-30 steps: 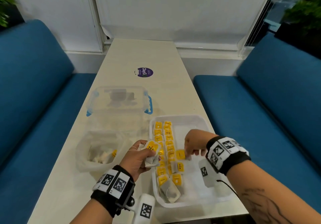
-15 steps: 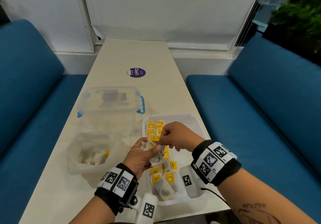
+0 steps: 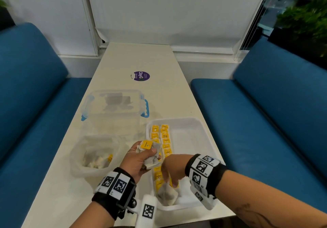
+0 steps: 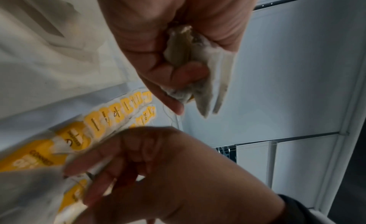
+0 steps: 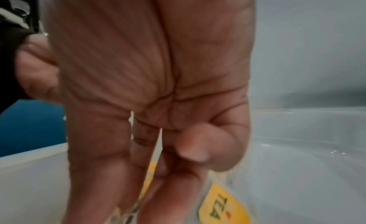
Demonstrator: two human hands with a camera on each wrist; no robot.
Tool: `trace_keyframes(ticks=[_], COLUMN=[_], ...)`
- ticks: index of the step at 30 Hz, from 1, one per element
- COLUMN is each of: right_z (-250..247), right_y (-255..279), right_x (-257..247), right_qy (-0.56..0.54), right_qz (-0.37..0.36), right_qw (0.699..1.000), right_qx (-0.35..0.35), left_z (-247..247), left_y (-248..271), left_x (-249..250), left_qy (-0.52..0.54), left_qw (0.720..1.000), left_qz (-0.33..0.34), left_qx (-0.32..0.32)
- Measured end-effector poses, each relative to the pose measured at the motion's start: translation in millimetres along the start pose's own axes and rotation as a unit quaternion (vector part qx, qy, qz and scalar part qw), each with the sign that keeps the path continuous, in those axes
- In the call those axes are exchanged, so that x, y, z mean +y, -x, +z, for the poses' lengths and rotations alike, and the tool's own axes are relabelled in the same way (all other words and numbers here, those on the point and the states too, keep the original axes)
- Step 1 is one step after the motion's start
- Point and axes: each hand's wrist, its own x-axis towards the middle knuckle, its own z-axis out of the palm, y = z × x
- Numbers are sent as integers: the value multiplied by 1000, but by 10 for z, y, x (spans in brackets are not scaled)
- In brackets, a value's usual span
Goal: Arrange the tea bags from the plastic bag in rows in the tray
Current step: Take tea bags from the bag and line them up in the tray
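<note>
My left hand [image 3: 150, 155] hovers over the tray's left edge and grips a bunch of tea bags [image 3: 153, 158], one yellow tag [image 3: 146, 144] on top; the left wrist view shows the fingers curled round the tea bags [image 4: 188, 63]. The white tray [image 3: 187, 132] holds two rows of tea bags with yellow tags [image 3: 164, 139] along its left side. My right hand [image 3: 170, 183] reaches down at the tray's near end and pinches a tea bag [image 3: 167, 194] there. A yellow "TEA" tag [image 5: 219, 207] lies just by its fingertips. The plastic bag [image 3: 93, 153] sits open to the left, with a few tea bags inside.
A clear lidded box with blue handles [image 3: 115, 107] stands behind the plastic bag. A purple sticker [image 3: 141, 76] lies further up the narrow table [image 3: 53, 192]. Blue benches [image 3: 265, 112] flank both sides. The tray's right half is bare white.
My right hand went from the tray up to the bunch in my left hand, then came down to the tray's near end with a tea bag. My left hand stayed in place.
</note>
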Motion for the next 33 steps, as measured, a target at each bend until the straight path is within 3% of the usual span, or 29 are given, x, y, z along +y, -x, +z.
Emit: trace_keyframes(ticks=[4,9,14,16,18,21,23,25,29,33], right_z=[56,83,-1,-171,-386,-571,-549,-450,-248,-163], right_y=[-152,-217,-177,-29,203,462,538,555,449,363], right_x=[-118,-166,-155,-71,18,93,44,-16,-4,100], right_qy=[105,93,72,-13,-89,-166,-240,-265,-185,-118], right_qz=[-8,14,15,22,29,16,-29,-70,-95,-85], right_qw=[994,995,997,999,987,927,877,859,881,883], right_qx=[3,26,3,42,131,335,415,433,425,446], left_z=[-13,-48,-92,-109,-123,-94,-38,13,67,55], left_y=[28,58,51,46,33,14,14,9,-22,-59], left_x=[13,7,15,23,13,-18,-30,-23,38,42], left_qy=[9,15,6,5,0,-9,-13,-11,-7,-8], left_qw=[1000,1000,999,999,999,999,998,997,995,993], left_qz=[-1,0,-3,-8,-16,-44,-61,-73,-63,-60], left_qx=[2,14,33,39,43,23,-1,-25,-77,-97])
